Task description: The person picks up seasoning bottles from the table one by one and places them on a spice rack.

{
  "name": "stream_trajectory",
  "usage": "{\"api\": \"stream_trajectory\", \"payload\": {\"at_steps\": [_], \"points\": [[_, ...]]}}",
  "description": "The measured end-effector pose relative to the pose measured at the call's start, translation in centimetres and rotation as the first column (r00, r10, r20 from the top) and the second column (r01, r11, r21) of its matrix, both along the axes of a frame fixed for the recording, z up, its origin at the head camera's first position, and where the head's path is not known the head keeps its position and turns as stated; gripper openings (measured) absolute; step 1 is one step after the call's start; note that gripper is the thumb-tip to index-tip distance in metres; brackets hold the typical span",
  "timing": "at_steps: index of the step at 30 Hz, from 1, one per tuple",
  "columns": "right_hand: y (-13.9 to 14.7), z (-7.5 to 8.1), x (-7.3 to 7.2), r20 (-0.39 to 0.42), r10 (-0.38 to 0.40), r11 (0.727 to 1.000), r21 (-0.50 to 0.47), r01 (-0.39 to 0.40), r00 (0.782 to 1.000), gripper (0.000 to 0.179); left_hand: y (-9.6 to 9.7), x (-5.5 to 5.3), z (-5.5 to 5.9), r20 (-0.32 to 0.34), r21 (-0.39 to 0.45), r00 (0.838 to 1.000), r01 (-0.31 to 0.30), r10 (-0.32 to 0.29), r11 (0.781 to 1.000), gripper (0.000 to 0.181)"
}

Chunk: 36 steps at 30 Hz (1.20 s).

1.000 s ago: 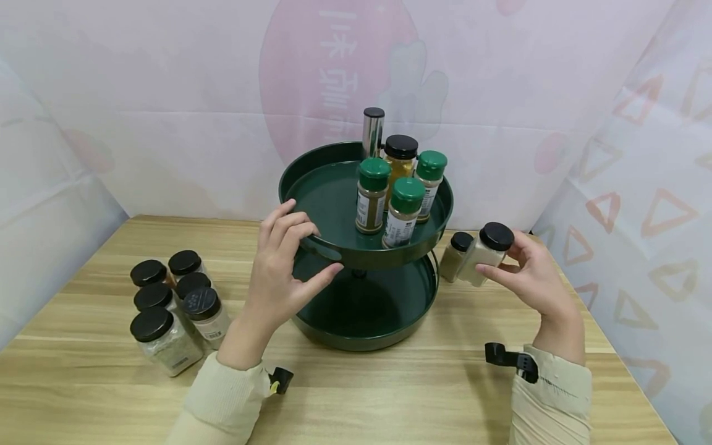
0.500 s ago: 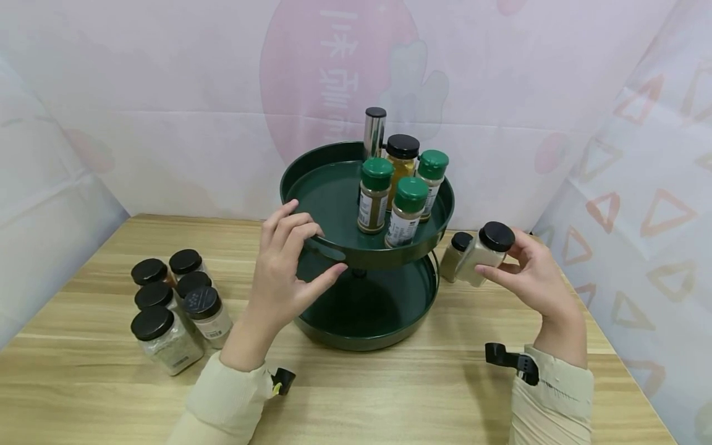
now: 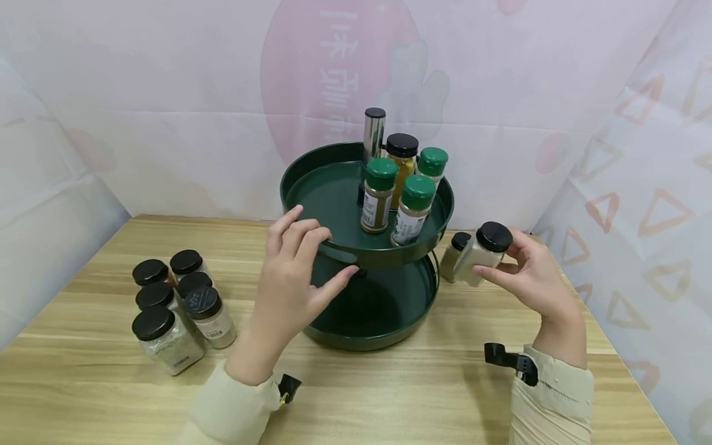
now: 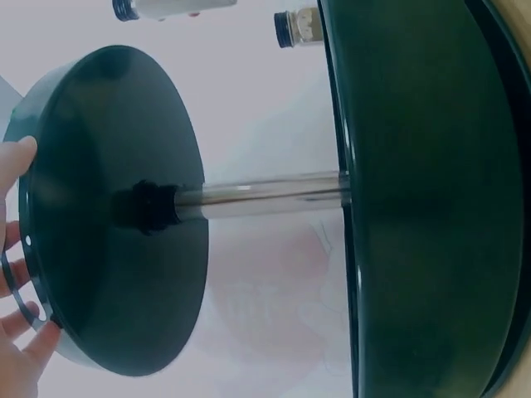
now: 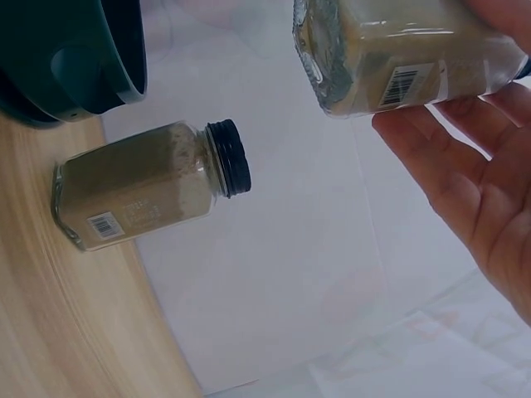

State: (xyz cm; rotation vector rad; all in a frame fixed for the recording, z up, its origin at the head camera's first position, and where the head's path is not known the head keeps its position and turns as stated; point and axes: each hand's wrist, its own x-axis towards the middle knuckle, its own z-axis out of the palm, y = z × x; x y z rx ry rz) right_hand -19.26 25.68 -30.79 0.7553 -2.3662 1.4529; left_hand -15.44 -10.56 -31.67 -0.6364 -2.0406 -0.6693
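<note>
My left hand (image 3: 292, 281) grips the front rim of the upper tray (image 3: 328, 191) of a two-tier dark green turntable, at a cut-out handle. In the left wrist view its thumb and fingers (image 4: 41, 340) meet that rim. Green-capped spice jars (image 3: 411, 213) and a black-capped yellow jar (image 3: 402, 164) stand on the upper tray, beside the metal post (image 3: 374, 133). To the right, my right hand (image 3: 536, 269) holds a tilted black-capped spice jar (image 3: 475, 258) of pale powder, raised off the table. A brown spice jar (image 5: 137, 186) stands behind it on the table.
Several black-capped spice jars (image 3: 169, 343) stand grouped on the wooden table (image 3: 389, 395) to the left. The lower tray (image 3: 384, 303) of the turntable sits under the upper one. A printed cloth backdrop (image 3: 194, 123) rises behind the table.
My left hand has shifted right with the rim and its handle cut-out. The upper tray has turned, carrying the front green-capped jars slightly right. My right hand and its jar have hardly moved.
</note>
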Motion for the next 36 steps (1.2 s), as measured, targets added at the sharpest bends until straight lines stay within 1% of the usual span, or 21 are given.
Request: {"api": "stream_trajectory", "payload": {"at_steps": [4,7,9,12,15,17,19,21,23,24,26,30,32,36], "points": [[0.0,0.0,0.2,0.007,0.010,1.000,-0.016,-0.010,1.000,0.055,0.5,0.5,0.2,0.011,-0.034,0.999,-0.045,0.046,0.998,0.052],[0.0,0.0,0.2,0.019,0.019,0.999,-0.039,-0.018,1.000,0.055,0.5,0.7,0.5,0.012,-0.047,0.999,-0.037,0.037,0.998,0.052],[0.0,0.0,0.2,0.018,0.012,0.999,-0.034,-0.011,1.000,0.055,0.3,0.6,0.6,0.010,-0.042,1.000,-0.005,0.006,0.999,0.055],[-0.1,0.0,0.2,0.020,-0.005,1.000,-0.013,0.005,1.000,0.053,-0.6,0.5,1.0,0.024,-0.047,0.997,0.069,-0.068,0.996,0.062],[-0.2,-0.1,0.1,0.016,-0.018,1.000,0.005,0.017,1.000,0.051,-2.2,0.3,1.6,0.046,-0.054,0.988,0.153,-0.151,0.987,0.074],[-0.2,-0.2,0.0,0.015,-0.016,1.000,0.000,0.016,1.000,0.052,-3.5,0.0,2.1,0.055,-0.068,0.983,0.176,-0.173,0.982,0.083],[-0.1,-0.2,-0.1,0.010,-0.014,1.000,-0.013,0.014,1.000,0.052,-4.6,-0.4,2.4,0.070,-0.090,0.985,0.164,-0.158,0.982,0.092],[-0.1,-0.2,-0.1,0.003,-0.014,1.000,-0.015,0.014,1.000,0.052,-5.5,-0.8,2.4,0.089,-0.115,0.989,0.131,-0.121,0.985,0.099],[-0.1,-0.3,-0.2,0.000,-0.011,1.000,-0.015,0.011,1.000,0.051,-6.2,-1.3,2.3,0.123,-0.135,0.989,0.100,-0.083,0.986,0.098],[-0.1,-0.3,-0.2,-0.002,-0.010,1.000,-0.011,0.010,1.000,0.051,-6.5,-1.5,2.2,0.140,-0.135,0.987,0.093,-0.074,0.986,0.098],[-0.2,-0.4,-0.1,0.003,-0.007,1.000,-0.005,0.007,1.000,0.051,-6.9,-2.0,1.9,0.171,-0.115,0.982,0.101,-0.081,0.988,0.095],[-0.3,-0.5,-0.1,0.004,0.005,1.000,-0.012,-0.005,1.000,0.051,-7.2,-2.7,1.3,0.205,-0.040,0.970,0.144,-0.133,0.989,0.092],[-0.4,-0.5,-0.2,0.005,0.015,1.000,-0.027,-0.014,1.000,0.052,-7.3,-3.0,1.1,0.204,-0.007,0.967,0.159,-0.154,0.987,0.089],[-0.3,-0.4,-0.3,0.013,0.023,0.998,-0.055,-0.022,1.000,0.053,-7.2,-3.4,0.8,0.170,0.042,0.970,0.170,-0.175,0.985,0.085]]}}
